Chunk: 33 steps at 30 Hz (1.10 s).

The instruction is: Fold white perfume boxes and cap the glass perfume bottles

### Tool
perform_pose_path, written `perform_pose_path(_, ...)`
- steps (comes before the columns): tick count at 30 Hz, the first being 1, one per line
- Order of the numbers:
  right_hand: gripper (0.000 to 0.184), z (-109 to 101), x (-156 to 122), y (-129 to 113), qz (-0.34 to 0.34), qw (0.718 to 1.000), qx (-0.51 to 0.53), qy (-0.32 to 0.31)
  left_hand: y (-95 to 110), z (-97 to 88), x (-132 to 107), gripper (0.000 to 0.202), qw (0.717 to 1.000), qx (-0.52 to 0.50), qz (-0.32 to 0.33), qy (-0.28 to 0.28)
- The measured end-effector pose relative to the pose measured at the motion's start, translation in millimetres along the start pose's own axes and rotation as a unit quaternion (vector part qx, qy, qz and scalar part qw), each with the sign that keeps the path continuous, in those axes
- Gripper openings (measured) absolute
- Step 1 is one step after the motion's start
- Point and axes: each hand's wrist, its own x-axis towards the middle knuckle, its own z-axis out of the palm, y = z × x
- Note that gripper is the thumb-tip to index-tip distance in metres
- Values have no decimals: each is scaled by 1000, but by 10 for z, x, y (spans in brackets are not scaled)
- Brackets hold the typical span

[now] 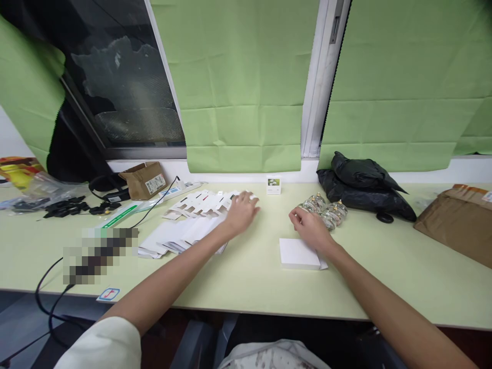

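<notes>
My left hand (242, 212) is over the right end of a spread of flat, unfolded white cartons (200, 203), its fingers apart and slightly bent. Below these cartons lie more folded white sheets (172, 236) in an overlapping row. My right hand (311, 228) has its fingers curled together beside some shiny clear-and-gold baubles (333, 214); what it holds, if anything, is hidden. Just under the right wrist a closed white box (299, 254) lies flat on the table, with a white flap showing at its right corner.
A small white box with a picture (273, 185) stands at the back. Black plastic bags (361, 184) and a brown carton (457, 220) are to the right. An open cardboard box (144, 182), black cables (71, 206) and a blurred-out item (100, 256) occupy the left.
</notes>
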Motion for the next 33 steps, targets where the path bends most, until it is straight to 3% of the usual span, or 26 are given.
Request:
perform_pose_path(2, 27, -100, -19, 25, 5, 1000, -13, -15, 252, 23, -172, 46, 988, -136, 64, -35)
perform_pose_path(4, 28, -184, -78, 77, 4, 999, -25, -39, 497, 55, -369, 57, 968, -234, 81, -44)
perform_pose_path(7, 27, -264, -248, 189, 3, 998, -30, -51, 782, 93, -615, 74, 959, -252, 110, -70)
perform_pose_path(10, 26, -304, -467, 298, 17, 999, 2, -46, 935, 97, -747, 63, 962, -228, 141, -54)
perform_pose_path(14, 27, -332, -699, 397, 51, 995, 59, -54, 1017, 47, -848, 70, 966, -173, 195, 5)
perform_pose_path(17, 25, -346, -786, 429, 39, 994, 80, -65, 1070, -17, -968, 62, 966, -96, 237, 38)
perform_pose_path(20, 25, -361, -814, 423, -12, 990, 103, -91, 1123, -74, -1138, 48, 961, -31, 268, 57)
perform_pose_path(24, 29, -383, -804, 354, -103, 976, 124, -149, 1151, -108, -1334, 50, 952, 3, 299, 69)
perform_pose_path(29, 32, -373, -741, 278, -171, 969, 50, -174, 1149, -126, -1366, 51, 953, 4, 295, 73)
perform_pose_path(33, 20, -347, -671, 299, -180, 967, 38, -179, 1182, -144, -1292, 52, 965, 6, 256, 58)
